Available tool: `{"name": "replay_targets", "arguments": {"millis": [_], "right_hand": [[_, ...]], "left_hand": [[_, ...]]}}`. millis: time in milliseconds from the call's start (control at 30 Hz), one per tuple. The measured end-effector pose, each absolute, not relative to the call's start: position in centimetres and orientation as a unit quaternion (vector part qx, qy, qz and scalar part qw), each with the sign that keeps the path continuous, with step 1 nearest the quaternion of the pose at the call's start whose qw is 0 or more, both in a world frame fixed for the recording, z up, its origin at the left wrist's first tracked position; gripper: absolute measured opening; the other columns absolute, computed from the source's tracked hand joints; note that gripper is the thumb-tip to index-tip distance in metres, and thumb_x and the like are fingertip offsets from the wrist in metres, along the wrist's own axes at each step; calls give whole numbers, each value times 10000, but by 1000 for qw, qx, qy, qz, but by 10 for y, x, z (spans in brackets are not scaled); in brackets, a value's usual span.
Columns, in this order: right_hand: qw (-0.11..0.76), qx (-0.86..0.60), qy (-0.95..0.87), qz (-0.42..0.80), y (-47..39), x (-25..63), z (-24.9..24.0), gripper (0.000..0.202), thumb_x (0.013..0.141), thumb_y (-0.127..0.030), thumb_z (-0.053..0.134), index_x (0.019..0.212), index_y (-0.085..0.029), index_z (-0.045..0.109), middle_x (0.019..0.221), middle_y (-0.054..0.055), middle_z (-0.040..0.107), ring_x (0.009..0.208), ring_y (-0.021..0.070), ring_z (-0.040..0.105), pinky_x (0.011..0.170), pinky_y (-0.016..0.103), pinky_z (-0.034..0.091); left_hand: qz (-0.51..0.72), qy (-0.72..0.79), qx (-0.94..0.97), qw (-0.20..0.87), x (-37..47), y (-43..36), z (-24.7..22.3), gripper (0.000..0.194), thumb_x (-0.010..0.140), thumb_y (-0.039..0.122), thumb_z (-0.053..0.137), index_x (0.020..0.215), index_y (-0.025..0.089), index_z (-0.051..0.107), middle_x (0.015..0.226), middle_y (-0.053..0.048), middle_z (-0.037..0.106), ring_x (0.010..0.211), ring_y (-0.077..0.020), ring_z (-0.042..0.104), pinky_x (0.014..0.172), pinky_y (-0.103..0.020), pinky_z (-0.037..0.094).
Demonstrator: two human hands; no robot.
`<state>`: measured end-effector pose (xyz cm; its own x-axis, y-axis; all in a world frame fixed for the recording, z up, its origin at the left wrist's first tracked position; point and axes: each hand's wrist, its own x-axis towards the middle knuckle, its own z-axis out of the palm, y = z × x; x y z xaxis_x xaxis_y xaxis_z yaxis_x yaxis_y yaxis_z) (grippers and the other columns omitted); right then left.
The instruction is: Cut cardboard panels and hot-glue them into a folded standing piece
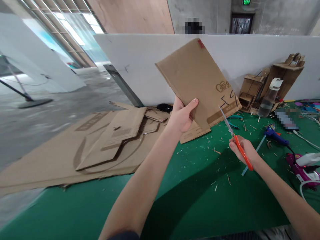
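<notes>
A tilted cardboard piece [192,73] is up in front of me, with printed marks and dark pen strokes near its lower right corner. My left hand [184,114] grips its lower left edge, thumb across the front face. In my right hand [243,150] is a pair of scissors [240,151] with orange handles, its blades pointing up toward the marked corner. The blades look closed, and I cannot tell whether their tip touches the cardboard. Beneath the raised piece, another cardboard scrap [193,134] lies on the green tabletop [200,196].
Large cardboard sheets [100,143] cover the table's left side and overhang it. At right are a cardboard model [281,75], a clear bottle [267,98], a phone [287,120], a blue glue gun [276,136] and a power strip [303,170]. A white partition [140,63] stands behind.
</notes>
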<state>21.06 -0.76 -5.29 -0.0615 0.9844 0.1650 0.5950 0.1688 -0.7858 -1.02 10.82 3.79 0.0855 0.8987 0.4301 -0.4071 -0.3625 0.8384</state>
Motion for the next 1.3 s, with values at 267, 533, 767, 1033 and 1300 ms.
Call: {"name": "replay_targets", "arguments": {"millis": [267, 533, 767, 1033, 1300], "right_hand": [[374, -559, -675, 302, -8, 212, -53, 421, 875, -578, 454, 1021, -191, 532, 727, 25, 547, 645, 171, 535, 599, 297, 417], [353, -577, -700, 229, -8, 213, -50, 424, 907, -588, 379, 863, -199, 541, 795, 52, 575, 740, 190, 555, 659, 307, 416], [298, -631, -700, 155, -9, 212, -46, 446, 916, -593, 338, 764, -212, 512, 801, 47, 590, 694, 177, 542, 593, 277, 355], [293, -628, -703, 163, -10, 212, -44, 453, 917, -603, 331, 797, -213, 527, 833, 53, 595, 732, 192, 576, 640, 290, 388], [299, -577, -745, 152, -6, 215, -53, 411, 886, -586, 413, 782, -208, 536, 892, 94, 604, 852, 233, 577, 696, 332, 440]], "left_hand": [[629, 226, 526, 526, -7, 103, 38, 654, 690, 299, 791, 1263, 320, 476, 1351, -58, 571, 1239, -273, 542, 1029, -449, 480], [617, 227, 535, 530, -10, 107, 35, 634, 694, 316, 790, 1249, 317, 484, 1337, -60, 581, 1225, -279, 553, 1027, -460, 479], [614, 219, 539, 533, -10, 103, 38, 615, 691, 321, 798, 1226, 326, 495, 1339, -46, 577, 1242, -272, 539, 1030, -456, 478], [614, 230, 535, 533, -8, 99, 39, 607, 678, 327, 800, 1210, 307, 508, 1346, -51, 573, 1248, -279, 532, 1009, -447, 496], [724, 215, 500, 424, -36, 127, 54, 512, 697, 401, 778, 1144, 332, 537, 1252, 4, 639, 1283, -266, 500, 1045, -441, 470]]}}
